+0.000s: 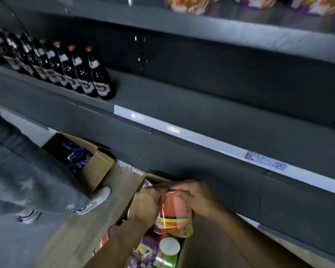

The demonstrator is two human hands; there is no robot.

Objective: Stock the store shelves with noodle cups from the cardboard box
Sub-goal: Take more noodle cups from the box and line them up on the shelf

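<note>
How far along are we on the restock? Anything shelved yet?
Early, it seems. Done: no cups visible on the shelf beside the bottles. In hand: both the left hand and right hand grip a red noodle cup over the cardboard box. Left: that cup plus more cups in the box.

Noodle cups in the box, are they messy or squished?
A bit messy. The noodle cups in the cardboard box lie jumbled, some on their sides, one with a white round end facing up. The orange pack that the left hand and right hand hold looks whole. Nothing spilled shows, though the picture is blurry.
</note>
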